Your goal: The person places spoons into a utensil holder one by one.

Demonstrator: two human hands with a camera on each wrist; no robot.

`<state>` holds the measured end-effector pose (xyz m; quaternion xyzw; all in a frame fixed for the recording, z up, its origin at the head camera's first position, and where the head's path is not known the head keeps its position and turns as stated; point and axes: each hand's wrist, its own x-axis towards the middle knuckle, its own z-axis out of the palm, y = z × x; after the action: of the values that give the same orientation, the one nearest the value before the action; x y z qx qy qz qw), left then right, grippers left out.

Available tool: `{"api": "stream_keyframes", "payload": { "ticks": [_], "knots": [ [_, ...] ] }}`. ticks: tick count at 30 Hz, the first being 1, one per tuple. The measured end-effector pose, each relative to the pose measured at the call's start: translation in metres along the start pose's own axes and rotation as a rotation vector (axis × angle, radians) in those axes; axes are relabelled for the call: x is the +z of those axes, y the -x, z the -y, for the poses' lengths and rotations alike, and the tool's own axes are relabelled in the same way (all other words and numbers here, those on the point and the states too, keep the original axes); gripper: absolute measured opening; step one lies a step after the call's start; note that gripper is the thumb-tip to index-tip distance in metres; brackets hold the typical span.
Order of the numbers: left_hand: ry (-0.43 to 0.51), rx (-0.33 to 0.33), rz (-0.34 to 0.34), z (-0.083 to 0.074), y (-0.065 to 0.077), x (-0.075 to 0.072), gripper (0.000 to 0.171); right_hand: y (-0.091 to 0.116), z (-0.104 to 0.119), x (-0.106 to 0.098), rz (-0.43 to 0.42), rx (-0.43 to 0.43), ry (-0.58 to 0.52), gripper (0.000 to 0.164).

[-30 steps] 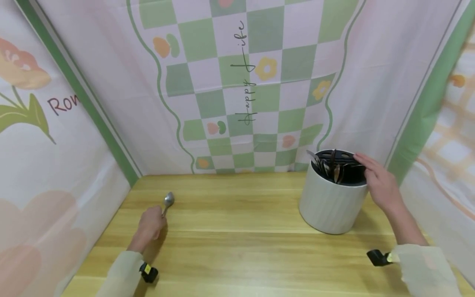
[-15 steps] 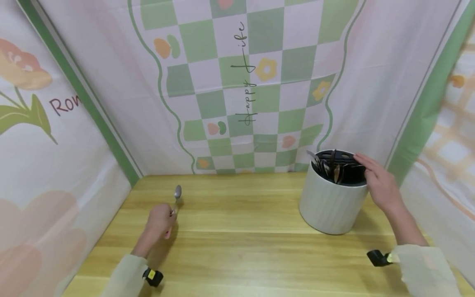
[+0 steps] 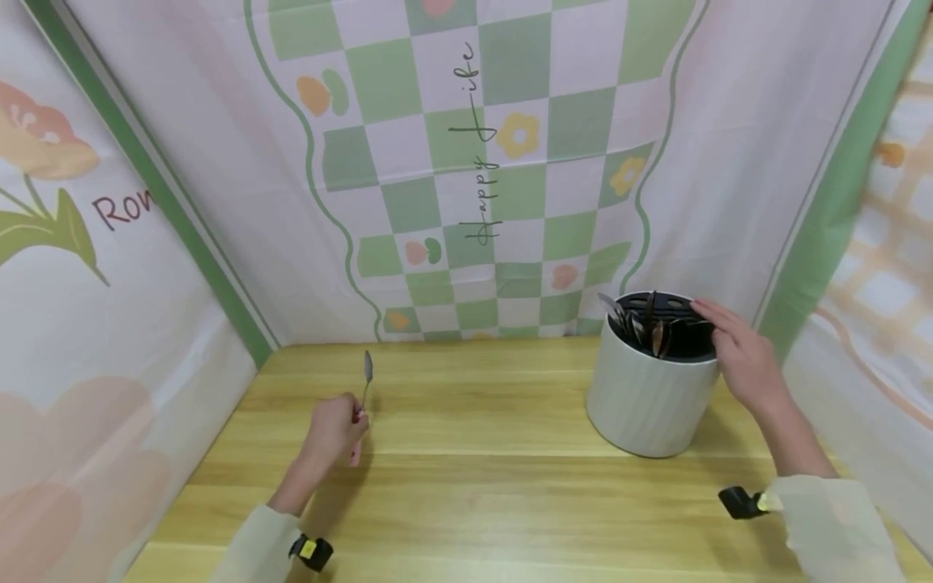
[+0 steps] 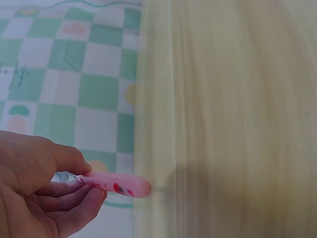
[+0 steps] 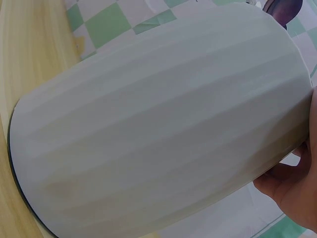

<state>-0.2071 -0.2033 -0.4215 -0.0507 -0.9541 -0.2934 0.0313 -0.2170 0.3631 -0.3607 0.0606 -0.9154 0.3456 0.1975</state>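
Observation:
In the head view my left hand [image 3: 335,429] pinches a spoon [image 3: 368,368] above the left part of the table, its metal bowl pointing away from me. The left wrist view shows the spoon's pink handle [image 4: 119,183], with small red prints, between thumb and fingers. On the right stands a white ribbed utensil holder [image 3: 649,409], black inside, with several pieces of metal cutlery [image 3: 641,328] in it. My right hand [image 3: 751,364] rests against the holder's right side, its extended fingers at the rim. Its lower fingers show beside the holder wall [image 5: 163,124] in the right wrist view.
The wooden table [image 3: 466,486] runs up to a hanging checkered cloth [image 3: 481,178] at the back. Printed curtains close in the left and right sides. Wooden surface stretches between my left hand and the holder.
My left hand has moved right and slightly away from me with the spoon, whose bowl has turned and risen from the table. My right hand stays at the holder.

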Motion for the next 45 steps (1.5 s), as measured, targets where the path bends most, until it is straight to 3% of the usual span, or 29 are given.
{"api": "stream_keyframes", "payload": {
  "ticks": [8,18,24,29,45],
  "knots": [
    [0.033,0.058,-0.011,-0.018,0.002,0.005,0.007,-0.001,-0.001,0.0,0.006,-0.002,-0.01,0.051],
    [0.019,0.129,-0.094,-0.035,0.005,0.015,0.01,-0.001,-0.002,-0.001,-0.001,-0.015,-0.011,0.05],
    [0.088,0.145,-0.103,-0.045,0.006,0.025,0.016,-0.001,-0.001,-0.001,-0.005,-0.022,-0.008,0.05],
    [0.118,0.197,-0.125,-0.053,0.007,0.033,0.017,-0.001,-0.001,0.0,-0.004,-0.027,-0.009,0.05],
    [0.174,0.318,-0.174,-0.087,0.009,0.046,0.004,-0.001,-0.001,0.0,-0.006,-0.034,-0.019,0.05]
  ]
}}
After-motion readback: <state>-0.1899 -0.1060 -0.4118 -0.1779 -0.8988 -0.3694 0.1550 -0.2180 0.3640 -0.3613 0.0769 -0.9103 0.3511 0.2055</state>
